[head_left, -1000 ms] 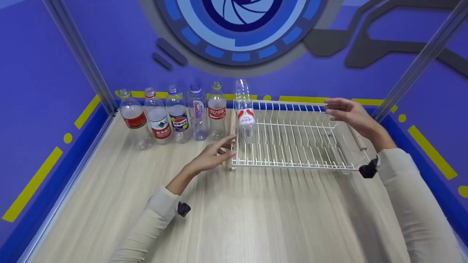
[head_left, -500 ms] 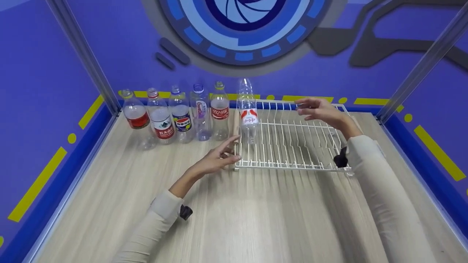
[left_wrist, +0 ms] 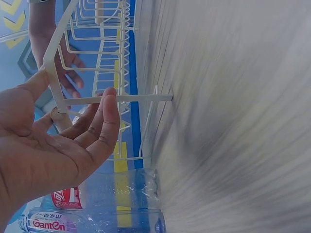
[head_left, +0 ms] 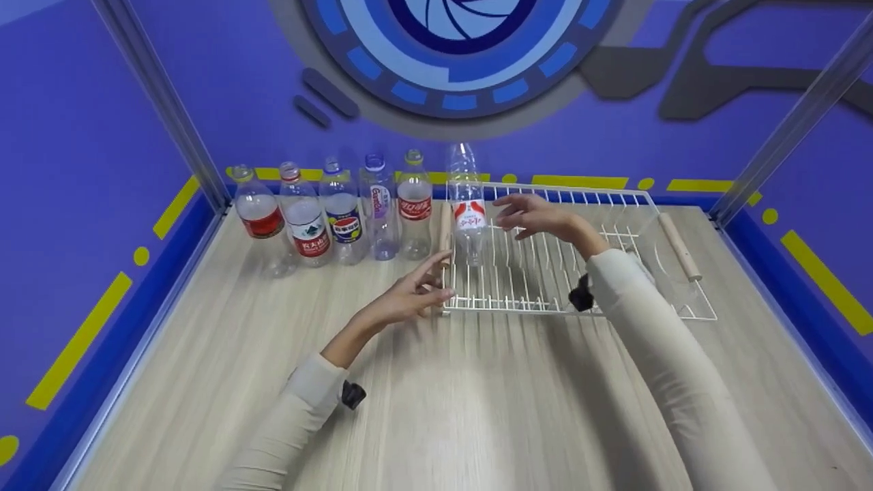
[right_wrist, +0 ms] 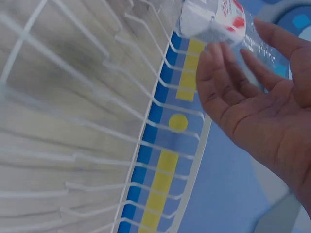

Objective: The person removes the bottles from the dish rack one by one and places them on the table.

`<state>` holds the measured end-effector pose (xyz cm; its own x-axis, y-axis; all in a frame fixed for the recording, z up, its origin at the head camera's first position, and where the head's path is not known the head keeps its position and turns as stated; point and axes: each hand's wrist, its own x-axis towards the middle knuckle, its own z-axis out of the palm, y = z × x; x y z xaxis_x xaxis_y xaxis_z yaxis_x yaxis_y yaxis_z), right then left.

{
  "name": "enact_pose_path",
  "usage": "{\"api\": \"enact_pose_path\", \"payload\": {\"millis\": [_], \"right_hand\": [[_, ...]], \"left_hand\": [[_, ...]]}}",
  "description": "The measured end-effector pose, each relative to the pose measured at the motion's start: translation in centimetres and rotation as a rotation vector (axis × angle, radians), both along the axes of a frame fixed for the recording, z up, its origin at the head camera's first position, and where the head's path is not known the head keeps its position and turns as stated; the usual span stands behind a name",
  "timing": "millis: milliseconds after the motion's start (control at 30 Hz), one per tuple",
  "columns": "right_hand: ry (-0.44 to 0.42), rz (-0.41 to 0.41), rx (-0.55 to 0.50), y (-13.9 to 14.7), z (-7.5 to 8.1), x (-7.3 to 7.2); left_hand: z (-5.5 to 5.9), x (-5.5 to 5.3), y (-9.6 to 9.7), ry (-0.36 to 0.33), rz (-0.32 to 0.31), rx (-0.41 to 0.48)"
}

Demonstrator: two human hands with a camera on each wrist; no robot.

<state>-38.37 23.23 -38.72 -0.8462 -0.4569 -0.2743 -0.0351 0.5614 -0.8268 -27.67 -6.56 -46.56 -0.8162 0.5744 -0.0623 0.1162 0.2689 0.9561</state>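
A clear plastic bottle (head_left: 468, 215) with a red and white label leans upright at the left end of the white wire dish rack (head_left: 545, 312). My right hand (head_left: 539, 217) is above the rack just right of this bottle, fingers parted and loosely bent, with nothing between them. In the right wrist view, the fingertips point to the bottle's label (right_wrist: 228, 17). My left hand (head_left: 409, 293) holds the rack's front left corner; in the left wrist view, its thumb lies at the top wire and its fingers (left_wrist: 109, 116) curl by the rack's leg (left_wrist: 146, 98).
Several clear empty bottles stand in a row left of the rack, including a red-labelled one (head_left: 415, 208) nearest it and a purple-labelled one (head_left: 380, 204). The rack's right wooden handle (head_left: 680, 247) is uncovered. Blue panels (head_left: 545, 146) enclose the wooden tabletop (head_left: 436, 409).
My right hand has moved left across the rack, from its right end to beside the bottle. The left hand stays at the rack's corner. The view has shifted slightly.
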Motion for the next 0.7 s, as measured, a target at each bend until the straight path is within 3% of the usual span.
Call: {"api": "enact_pose_path", "payload": {"millis": [233, 700], "right_hand": [[-0.127, 0.003, 0.033, -2.3, -0.4, -0.4], [-0.204, 0.045, 0.041, -4.0, -1.6, -1.1]], "left_hand": [[-0.1, -0.1, 0.1, 0.003, -0.01, -0.012], [0.1, -0.2, -0.1, 0.045, -0.039, -0.016]]}}
